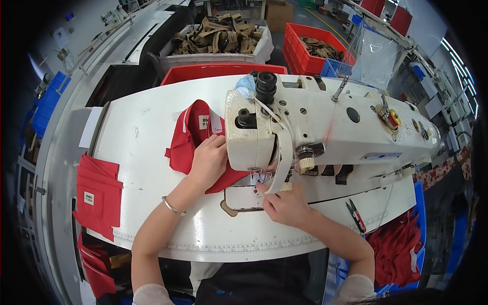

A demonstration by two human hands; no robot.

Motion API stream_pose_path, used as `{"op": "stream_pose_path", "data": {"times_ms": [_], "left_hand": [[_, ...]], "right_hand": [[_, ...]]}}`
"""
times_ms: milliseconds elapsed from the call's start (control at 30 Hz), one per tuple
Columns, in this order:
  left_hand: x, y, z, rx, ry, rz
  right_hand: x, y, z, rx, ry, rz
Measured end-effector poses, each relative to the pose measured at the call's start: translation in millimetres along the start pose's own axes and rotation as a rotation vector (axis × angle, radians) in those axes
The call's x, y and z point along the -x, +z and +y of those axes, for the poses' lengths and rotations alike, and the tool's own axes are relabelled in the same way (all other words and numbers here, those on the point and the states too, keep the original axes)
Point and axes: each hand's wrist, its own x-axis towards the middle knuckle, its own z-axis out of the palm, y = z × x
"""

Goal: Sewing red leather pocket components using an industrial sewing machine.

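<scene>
A red fabric piece [190, 122] with a white label and a raised, open loop stands on the white sewing table, left of the sewing machine [325, 119]. My left hand [209, 158] is closed on its right side, the fingertips partly hidden behind the machine's head. Its lower red edge runs toward the needle area. My right hand [287, 203] is by the needle plate [244, 197], beside the lower end of a white curved lever [283, 162]. Its fingers are bent together; what they hold, if anything, cannot be made out.
Stacked red fabric pieces [99, 198] lie at the table's left edge. Thread snips [356, 216] rest at the right. Behind the table stand red bins [300, 56] and a white-lined bin of brown straps [218, 38]. A blue crate [421, 203] holds red fabric strips.
</scene>
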Motion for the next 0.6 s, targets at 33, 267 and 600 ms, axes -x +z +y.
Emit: {"op": "stream_pose_path", "data": {"times_ms": [33,267,600], "left_hand": [[-1,-6,0,-0.036,-0.043,-0.031],[61,-141,33,1.323,-0.639,0.752],[114,-97,130,1.221,-0.666,0.776]], "right_hand": [[0,-2,-4,0.038,-0.031,-0.005],[-11,-48,-68,-0.255,0.078,0.104],[-56,-17,-138,-0.528,0.280,0.480]]}}
